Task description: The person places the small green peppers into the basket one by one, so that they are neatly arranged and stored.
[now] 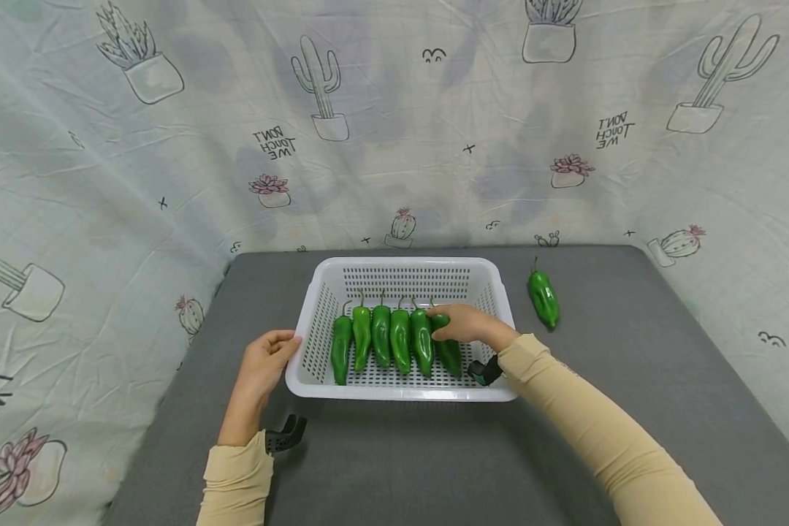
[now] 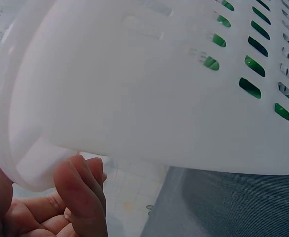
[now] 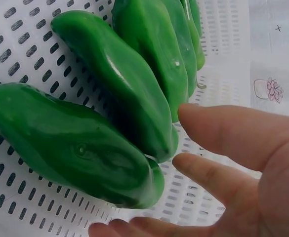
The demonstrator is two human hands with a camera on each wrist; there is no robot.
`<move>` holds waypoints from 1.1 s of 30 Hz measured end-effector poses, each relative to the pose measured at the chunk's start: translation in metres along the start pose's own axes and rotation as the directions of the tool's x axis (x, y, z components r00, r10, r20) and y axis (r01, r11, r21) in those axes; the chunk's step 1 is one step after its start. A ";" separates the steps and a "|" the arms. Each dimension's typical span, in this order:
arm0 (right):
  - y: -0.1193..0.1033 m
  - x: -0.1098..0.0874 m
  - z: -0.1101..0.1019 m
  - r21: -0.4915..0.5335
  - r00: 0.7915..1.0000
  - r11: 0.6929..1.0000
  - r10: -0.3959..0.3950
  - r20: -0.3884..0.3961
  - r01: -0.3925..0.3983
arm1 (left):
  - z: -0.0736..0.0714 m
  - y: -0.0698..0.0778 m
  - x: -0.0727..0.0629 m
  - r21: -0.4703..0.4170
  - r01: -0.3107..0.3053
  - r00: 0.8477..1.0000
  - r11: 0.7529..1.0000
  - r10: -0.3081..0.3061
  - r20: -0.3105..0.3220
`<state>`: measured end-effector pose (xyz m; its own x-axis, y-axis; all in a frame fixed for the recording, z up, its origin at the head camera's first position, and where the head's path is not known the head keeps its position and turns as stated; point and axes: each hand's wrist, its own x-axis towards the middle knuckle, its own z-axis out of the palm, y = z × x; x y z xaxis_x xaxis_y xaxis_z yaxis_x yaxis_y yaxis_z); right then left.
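A white plastic basket [image 1: 404, 392] with slotted walls holds several green peppers [image 1: 381, 336] in a side-by-side row, stems toward the far side. My left hand [image 1: 267, 364] grips the basket's left rim between thumb and fingers; the left wrist view shows the fingers [image 2: 80, 190] at that rim. Reaching over the basket's right part, my right hand [image 1: 462, 324] is at the stem end of the rightmost pepper [image 3: 80, 148]. Its thumb and fingers are spread around that end, with the pepper lying on the basket floor.
Another green pepper [image 1: 543, 298] lies on the grey table [image 1: 394, 460], right of the basket. A pale cloth [image 1: 394, 131] printed with cactus drawings hangs behind and beside the table. Dark wrist devices [image 1: 286, 434] are strapped to both wrists.
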<state>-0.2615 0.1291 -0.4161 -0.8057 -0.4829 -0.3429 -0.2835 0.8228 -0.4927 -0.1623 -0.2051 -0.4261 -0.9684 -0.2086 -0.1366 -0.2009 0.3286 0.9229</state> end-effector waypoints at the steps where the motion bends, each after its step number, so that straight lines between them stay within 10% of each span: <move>1: 0.000 0.000 0.000 0.008 1.000 1.000 -0.001 -0.011 0.001 | 0.000 0.000 0.000 0.000 0.000 1.000 1.000 0.000 0.000; 33: 0.045 -0.055 -0.078 0.285 0.916 0.948 -0.019 -0.400 0.144 | 0.001 -0.002 0.001 0.014 0.002 1.000 1.000 -0.002 -0.008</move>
<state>-0.2708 0.2163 -0.3570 -0.9409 -0.3383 0.0152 -0.2366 0.6246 -0.7442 -0.1627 -0.2053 -0.4281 -0.9668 -0.2166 -0.1358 -0.2052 0.3405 0.9176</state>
